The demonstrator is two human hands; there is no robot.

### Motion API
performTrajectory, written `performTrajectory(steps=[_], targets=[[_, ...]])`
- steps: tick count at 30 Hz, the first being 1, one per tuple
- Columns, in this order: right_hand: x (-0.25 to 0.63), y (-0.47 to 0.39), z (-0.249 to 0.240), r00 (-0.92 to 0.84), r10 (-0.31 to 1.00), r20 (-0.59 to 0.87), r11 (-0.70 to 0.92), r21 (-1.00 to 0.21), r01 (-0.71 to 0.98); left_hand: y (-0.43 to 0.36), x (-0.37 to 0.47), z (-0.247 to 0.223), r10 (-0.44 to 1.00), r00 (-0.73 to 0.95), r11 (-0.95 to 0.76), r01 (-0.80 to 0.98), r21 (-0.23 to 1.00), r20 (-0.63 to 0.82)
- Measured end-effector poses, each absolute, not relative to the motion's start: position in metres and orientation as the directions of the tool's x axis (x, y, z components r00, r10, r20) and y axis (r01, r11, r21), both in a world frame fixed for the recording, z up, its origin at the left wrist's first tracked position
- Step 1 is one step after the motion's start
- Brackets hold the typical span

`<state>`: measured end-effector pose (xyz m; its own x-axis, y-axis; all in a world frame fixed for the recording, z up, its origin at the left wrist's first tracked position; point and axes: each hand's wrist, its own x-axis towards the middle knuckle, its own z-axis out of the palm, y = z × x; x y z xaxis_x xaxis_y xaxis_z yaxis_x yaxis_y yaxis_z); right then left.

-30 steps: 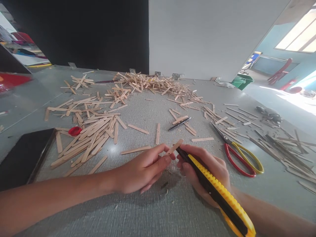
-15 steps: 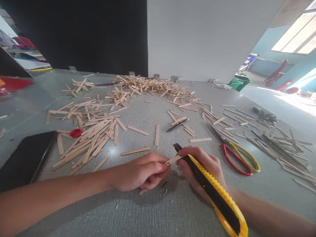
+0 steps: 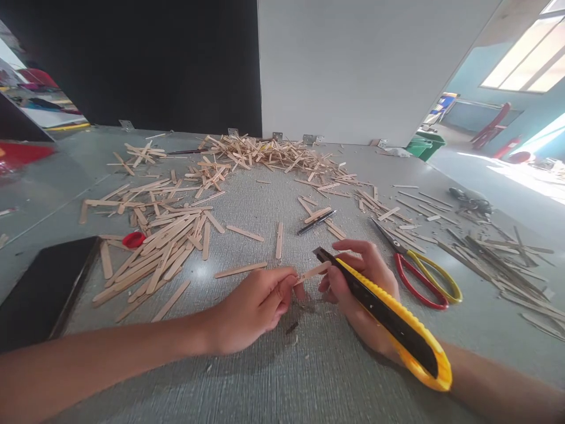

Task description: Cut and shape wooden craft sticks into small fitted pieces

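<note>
Between thumb and fingers, my left hand pinches one end of a short wooden popsicle stick. The stick's other end reaches toward my right hand, close by the thumb; whether they touch I cannot tell. My right hand is closed around a yellow and black utility knife, its dark blade pointing up and left, just above the stick. Several loose popsicle sticks lie on the grey table beyond both hands, and a black pen rests among them.
A large stick pile spreads on the left, next to a red cap and a dark phone-like slab. Red and yellow scissors lie on the right, with wood strips beyond. An upright panel stands behind another heap.
My right hand has turned, its index finger now lifted off the knife's front. The knife's handle end has swung up and right. My left hand has shifted slightly left, still pinching the stick.
</note>
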<state>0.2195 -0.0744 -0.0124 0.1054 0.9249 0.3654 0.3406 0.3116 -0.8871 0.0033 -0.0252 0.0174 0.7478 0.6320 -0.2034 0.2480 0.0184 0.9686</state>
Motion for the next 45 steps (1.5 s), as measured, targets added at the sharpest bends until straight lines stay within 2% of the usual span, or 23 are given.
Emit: performTrajectory(steps=[5,16,24,30,38,42,45], targets=[[0.222,-0.082,-0.015,0.103,0.910,0.402,0.366,-0.895,0.256,-0.023,0.003,0.017,0.690,0.706,0.028,0.198,0.980,-0.162],[0.225,-0.089,-0.014,-0.097,0.863,0.495,0.497,-0.800,0.337,-0.024,0.003,0.012,0.693,0.712,-0.063,0.220,0.974,-0.116],[0.220,-0.087,-0.010,-0.085,0.852,0.517,0.506,-0.771,0.386,-0.028,0.003,0.012,0.752,0.656,-0.198,0.318,0.927,-0.064],[0.219,-0.088,-0.007,-0.117,0.826,0.552,0.530,-0.688,0.495,-0.029,0.003,0.012,0.749,0.662,-0.293,0.339,0.894,-0.005],[0.210,-0.093,-0.013,-0.089,0.727,0.681,0.569,-0.524,0.633,-0.034,0.002,0.006,0.758,0.649,-0.355,0.323,0.877,0.067],[0.203,-0.093,-0.009,-0.077,0.735,0.674,0.579,-0.564,0.589,-0.036,0.003,0.001,0.771,0.628,-0.378,0.324,0.867,0.102],[0.200,-0.091,-0.006,-0.031,0.778,0.628,0.538,-0.640,0.549,-0.035,0.005,-0.003,0.778,0.615,-0.404,0.332,0.852,0.129]])
